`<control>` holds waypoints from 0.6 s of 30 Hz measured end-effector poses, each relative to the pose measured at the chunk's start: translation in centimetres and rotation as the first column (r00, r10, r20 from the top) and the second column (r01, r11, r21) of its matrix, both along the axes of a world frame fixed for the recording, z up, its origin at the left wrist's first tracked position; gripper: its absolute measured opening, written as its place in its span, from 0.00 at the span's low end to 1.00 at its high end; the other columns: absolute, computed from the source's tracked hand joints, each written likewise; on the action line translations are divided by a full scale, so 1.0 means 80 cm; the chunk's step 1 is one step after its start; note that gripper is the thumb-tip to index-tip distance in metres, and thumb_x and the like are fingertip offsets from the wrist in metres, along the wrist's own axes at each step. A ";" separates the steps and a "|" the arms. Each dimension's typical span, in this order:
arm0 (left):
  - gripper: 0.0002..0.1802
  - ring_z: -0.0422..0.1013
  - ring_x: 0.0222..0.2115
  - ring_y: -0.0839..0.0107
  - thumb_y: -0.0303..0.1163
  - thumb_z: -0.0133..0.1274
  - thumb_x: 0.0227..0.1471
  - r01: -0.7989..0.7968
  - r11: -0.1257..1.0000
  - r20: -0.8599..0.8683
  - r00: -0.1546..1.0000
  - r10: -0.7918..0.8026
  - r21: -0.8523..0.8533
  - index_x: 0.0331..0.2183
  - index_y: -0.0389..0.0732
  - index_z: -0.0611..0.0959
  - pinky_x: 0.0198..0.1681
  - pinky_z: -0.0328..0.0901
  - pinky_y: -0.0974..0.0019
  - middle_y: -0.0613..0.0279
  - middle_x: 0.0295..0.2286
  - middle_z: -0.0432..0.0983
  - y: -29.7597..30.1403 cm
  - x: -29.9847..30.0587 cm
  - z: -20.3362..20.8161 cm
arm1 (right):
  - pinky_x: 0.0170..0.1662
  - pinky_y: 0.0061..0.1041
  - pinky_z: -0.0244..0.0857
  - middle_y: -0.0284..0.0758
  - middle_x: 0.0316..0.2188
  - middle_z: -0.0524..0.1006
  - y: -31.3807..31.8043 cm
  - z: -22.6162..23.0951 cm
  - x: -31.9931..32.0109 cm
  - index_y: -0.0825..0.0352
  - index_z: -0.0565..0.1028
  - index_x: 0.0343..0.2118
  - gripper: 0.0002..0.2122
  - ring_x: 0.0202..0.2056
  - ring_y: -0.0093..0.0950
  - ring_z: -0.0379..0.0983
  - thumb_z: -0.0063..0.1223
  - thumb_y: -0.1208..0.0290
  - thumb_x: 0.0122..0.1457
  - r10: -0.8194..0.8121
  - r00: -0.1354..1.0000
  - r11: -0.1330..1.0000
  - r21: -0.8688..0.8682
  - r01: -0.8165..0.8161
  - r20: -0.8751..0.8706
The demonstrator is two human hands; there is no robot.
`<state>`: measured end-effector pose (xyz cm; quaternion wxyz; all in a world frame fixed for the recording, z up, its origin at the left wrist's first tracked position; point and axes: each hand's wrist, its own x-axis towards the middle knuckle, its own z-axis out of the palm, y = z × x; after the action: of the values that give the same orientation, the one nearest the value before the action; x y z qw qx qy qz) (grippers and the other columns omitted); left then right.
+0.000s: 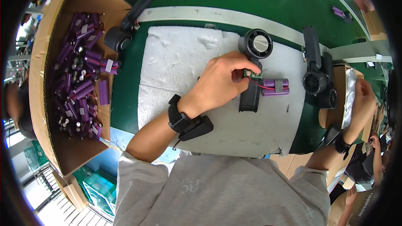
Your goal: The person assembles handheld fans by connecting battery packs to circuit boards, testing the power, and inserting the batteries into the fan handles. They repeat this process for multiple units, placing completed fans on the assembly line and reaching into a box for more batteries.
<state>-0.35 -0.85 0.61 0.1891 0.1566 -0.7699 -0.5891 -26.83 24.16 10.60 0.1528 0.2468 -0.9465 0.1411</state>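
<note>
My left hand reaches over the white foam mat. Its thumb and index finger pinch a small green circuit board at the neck of a black handheld fan. The fan's open handle shell points toward me. Beside it lies a purple battery pack of two cells, bound with grey tape and joined by red wire to the board. At the far right, my right hand is over a cardboard box with a silvery plastic bag. Its fingers look curled; what they hold is hidden.
A large cardboard box full of purple battery cells stands at the left. Another fan leans by it. Two more fans lie right of the mat. A pale rail crosses the green table. Other people work at the right.
</note>
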 end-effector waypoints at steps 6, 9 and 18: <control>0.17 0.72 0.28 0.72 0.16 0.55 0.40 0.010 1.000 0.024 1.000 -0.010 -0.006 0.35 0.42 0.85 0.33 0.68 0.71 0.62 0.32 0.76 0.004 -0.004 -0.002 | 0.39 0.27 0.67 0.41 0.35 0.78 -0.013 -0.030 0.057 0.70 0.75 0.44 0.12 0.33 0.27 0.75 0.54 0.74 0.58 0.321 0.897 0.943 -0.192 -0.272 0.304; 0.17 0.72 0.29 0.73 0.16 0.55 0.41 -0.004 1.000 0.042 0.999 0.005 -0.020 0.35 0.42 0.85 0.34 0.68 0.72 0.63 0.32 0.76 0.000 0.006 -0.008 | 0.41 0.25 0.68 0.44 0.39 0.75 -0.090 -0.050 0.141 0.68 0.74 0.47 0.22 0.35 0.38 0.74 0.61 0.83 0.46 0.828 0.498 0.547 -0.179 -0.817 0.258; 0.18 0.74 0.29 0.72 0.16 0.56 0.39 0.007 0.996 0.025 1.000 -0.005 -0.089 0.36 0.43 0.86 0.33 0.69 0.72 0.59 0.33 0.76 0.006 0.002 -0.004 | 0.47 0.31 0.67 0.45 0.44 0.73 -0.080 -0.096 0.116 0.67 0.73 0.47 0.25 0.45 0.38 0.73 0.66 0.79 0.41 0.788 0.292 0.487 -0.259 -0.834 0.543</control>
<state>-0.20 -0.34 0.31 0.1846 0.1529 -0.7981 -0.5527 -17.59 17.80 2.92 -0.2556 0.6372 -0.6886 0.2334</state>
